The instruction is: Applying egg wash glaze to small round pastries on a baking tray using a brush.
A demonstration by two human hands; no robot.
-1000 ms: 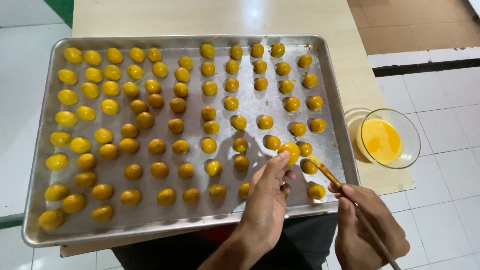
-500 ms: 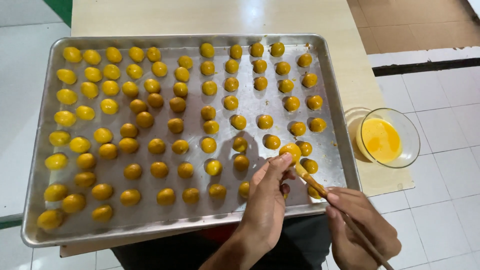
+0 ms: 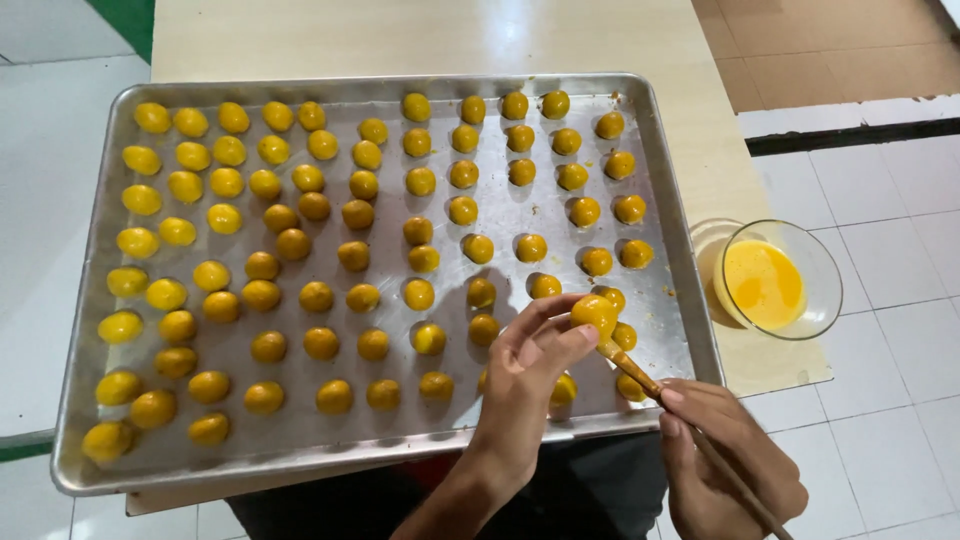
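Golden and round, the small glazed pastry ball (image 3: 594, 313) sits pinched at the tips of the left hand (image 3: 530, 370), thumb beneath and fingers curled over it, lifted just above the near right corner of the large shiny metal baking tray (image 3: 690, 300). From those fingers the ball lies up and to the right, at the very fingertips, so the left hand is plainly the nearer one. The right hand (image 3: 725, 460) sits lower and further right, its fingers closed together around the slim wooden-handled brush (image 3: 640, 375). The brush's long axis runs diagonally, from the lower right up to the upper left, and its tip meets the underside of the ball.

Well apart to the right, on the pale wooden tabletop (image 3: 420, 40), stands the small clear glass bowl of beaten yellow egg (image 3: 765, 283).

Compared with a second ago, the ball has come up off the tray: back then the left fingers were reaching down among the balls in that corner, and the brush lay lower, beside a ball near the tray's edge. Rows of other yellow balls (image 3: 300, 220) look unmoved.
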